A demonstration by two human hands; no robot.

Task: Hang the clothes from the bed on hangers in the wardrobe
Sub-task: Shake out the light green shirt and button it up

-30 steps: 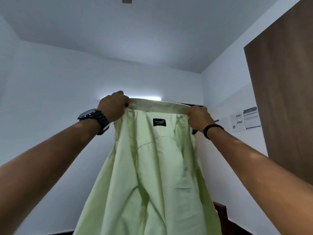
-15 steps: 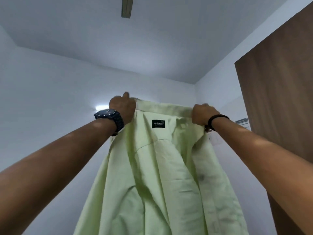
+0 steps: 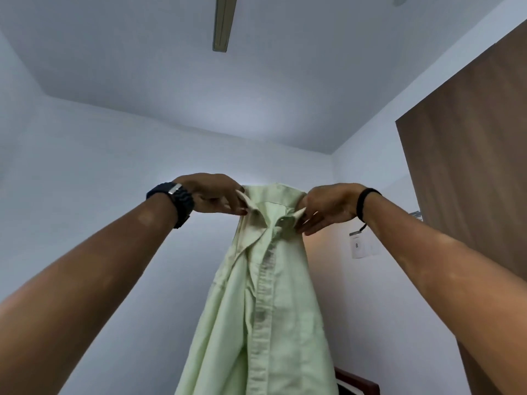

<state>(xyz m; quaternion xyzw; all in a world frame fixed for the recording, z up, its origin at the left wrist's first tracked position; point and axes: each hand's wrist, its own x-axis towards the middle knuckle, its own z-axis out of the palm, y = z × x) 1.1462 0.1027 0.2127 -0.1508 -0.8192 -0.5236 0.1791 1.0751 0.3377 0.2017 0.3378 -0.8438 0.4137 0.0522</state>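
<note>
Shirt (image 3: 265, 280), frame centre: held aloft by collar; pinched by left hand (image 3: 216, 196) and right hand (image 3: 328, 208), presumably for hanging.

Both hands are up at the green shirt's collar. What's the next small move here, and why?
Probably bring the two collar ends together and fasten the top button. The left hand pinches one collar tip and the right hand the other, the shirt hangs front-facing with its placket closed below, and a button shows at the neck. Whether a hanger is inside cannot be told.
</note>
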